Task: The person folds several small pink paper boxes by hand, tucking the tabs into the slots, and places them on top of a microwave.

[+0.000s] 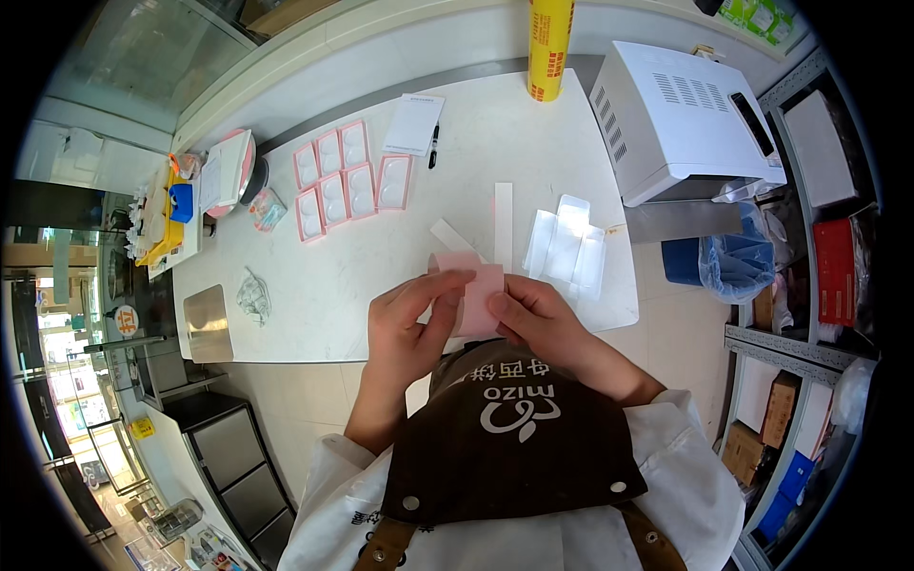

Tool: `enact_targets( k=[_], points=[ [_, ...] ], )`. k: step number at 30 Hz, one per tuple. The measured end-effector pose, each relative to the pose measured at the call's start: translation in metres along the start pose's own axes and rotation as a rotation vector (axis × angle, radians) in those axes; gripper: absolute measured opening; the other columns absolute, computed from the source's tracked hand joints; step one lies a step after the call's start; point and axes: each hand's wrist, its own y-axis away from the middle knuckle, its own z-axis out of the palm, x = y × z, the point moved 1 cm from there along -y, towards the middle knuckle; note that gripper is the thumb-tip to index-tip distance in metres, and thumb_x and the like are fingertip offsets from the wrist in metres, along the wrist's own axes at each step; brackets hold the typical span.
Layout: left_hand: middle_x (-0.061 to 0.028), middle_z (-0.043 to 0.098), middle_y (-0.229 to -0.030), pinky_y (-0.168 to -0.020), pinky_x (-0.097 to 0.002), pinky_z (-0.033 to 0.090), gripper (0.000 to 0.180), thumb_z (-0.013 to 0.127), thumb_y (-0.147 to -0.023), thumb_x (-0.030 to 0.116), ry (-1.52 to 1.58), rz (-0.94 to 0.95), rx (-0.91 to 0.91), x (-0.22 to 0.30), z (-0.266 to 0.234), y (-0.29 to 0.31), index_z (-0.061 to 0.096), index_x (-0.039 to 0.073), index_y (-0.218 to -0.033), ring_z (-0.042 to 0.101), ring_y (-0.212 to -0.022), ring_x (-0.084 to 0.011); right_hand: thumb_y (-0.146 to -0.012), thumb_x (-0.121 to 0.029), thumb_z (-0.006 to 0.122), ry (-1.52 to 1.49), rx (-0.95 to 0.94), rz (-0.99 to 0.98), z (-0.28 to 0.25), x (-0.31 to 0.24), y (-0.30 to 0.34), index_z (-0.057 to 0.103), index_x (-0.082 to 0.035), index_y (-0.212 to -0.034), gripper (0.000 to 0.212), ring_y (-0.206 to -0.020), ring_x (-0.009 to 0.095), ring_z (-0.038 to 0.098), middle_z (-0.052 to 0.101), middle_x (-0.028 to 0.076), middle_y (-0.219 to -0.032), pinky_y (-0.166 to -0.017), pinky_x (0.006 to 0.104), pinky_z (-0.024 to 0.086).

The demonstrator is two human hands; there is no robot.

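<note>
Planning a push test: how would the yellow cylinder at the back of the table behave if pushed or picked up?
The yellow cylinder would probably tip if pushed high up: it appears to stand on end, narrow for its height. Laid down, it would likely roll, given its round sides. Its smooth-looking surface might slip in a loose grip.

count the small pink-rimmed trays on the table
7 pink-rimmed trays: three in the back row, three in front, one to their right; any stacked beneath would be hidden.

The left hand (404, 319) hides part of the pink card (483, 303) from me; well beyond the right hand (543, 316), the yellow roll (549, 48) is cut off on top.
</note>
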Motion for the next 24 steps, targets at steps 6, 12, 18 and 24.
enact_targets(
  k=[6,12,18,24],
  points=[
    [-0.0144,0.073,-0.09,-0.07,-0.0296,0.054,0.045,0.056,-0.099,-0.003,0.128,-0.185,-0.001,0.008,-0.003,-0.001,0.056,0.006,-0.142,0.071,-0.075,-0.0212,-0.107,-0.023,0.056,0.382,0.147,-0.274,0.005,-0.004,-0.001,0.062,0.0,-0.106,0.024,-0.072,0.01,0.052,0.062,0.002,-0.082,-0.066,0.027,0.044],
    [-0.015,0.073,-0.097,-0.071,-0.0308,0.055,0.043,0.057,-0.098,-0.004,0.149,-0.124,-0.019,0.006,0.0,-0.001,0.057,0.006,-0.14,0.072,-0.078,-0.0227,-0.104,-0.019,0.059,0.447,0.247,-0.364,0.002,0.009,-0.003,0.052,0.001,-0.085,0.028,-0.062,0.012,0.047,0.054,0.008,-0.067,-0.057,0.0313,0.04],
    [-0.0155,0.073,-0.1,-0.071,-0.0296,0.054,0.042,0.056,-0.097,-0.005,0.148,-0.129,-0.06,0.005,-0.005,0.0,0.06,0.007,-0.137,0.07,-0.076,-0.0211,-0.105,-0.022,0.057,0.286,0.206,-0.317,0.011,0.004,-0.001,0.053,0.001,-0.087,0.029,-0.061,0.017,0.049,0.055,0.011,-0.069,-0.058,0.0327,0.042],
    [-0.0126,0.072,-0.097,-0.076,-0.0271,0.052,0.042,0.051,-0.1,-0.003,0.193,-0.323,-0.124,0.006,-0.007,0.0,0.056,0.004,-0.141,0.065,-0.08,-0.0152,-0.104,-0.024,0.057,0.713,0.205,-0.291,0.012,-0.011,0.004,0.059,-0.002,-0.094,0.024,-0.065,0.033,0.06,0.063,0.016,-0.075,-0.061,0.0414,0.047]
  ],
)
